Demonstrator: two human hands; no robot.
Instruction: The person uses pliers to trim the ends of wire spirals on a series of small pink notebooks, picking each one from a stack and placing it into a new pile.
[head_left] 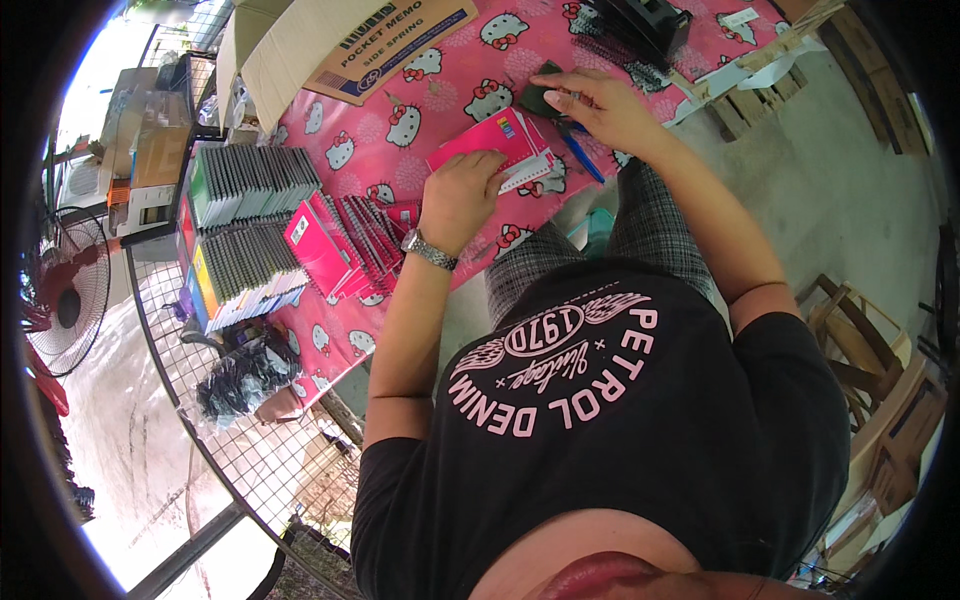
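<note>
A small pink-covered notebook (497, 138) lies on the patterned tablecloth before me, a white strip with a row of holes along its near edge. My left hand (465, 195), with a metal watch on its wrist, is on the notebook's left part, fingers bent together over it; its underside is hidden. To the right, my right hand (597, 103) has thumb and fingers around a small dark green block (536, 93), at the notebook's upper right corner. What kind of block it is does not show. A blue pen-like stick (582, 155) lies below that hand.
Pink spiral notebooks (335, 245) lie left of my left wrist, beside tall stacks of spiral notebooks (250, 185). An open cardboard box (365, 45) stands at the far side. A black device (645, 35) is at the far right. Left are a fan (68, 295) and a wire grid.
</note>
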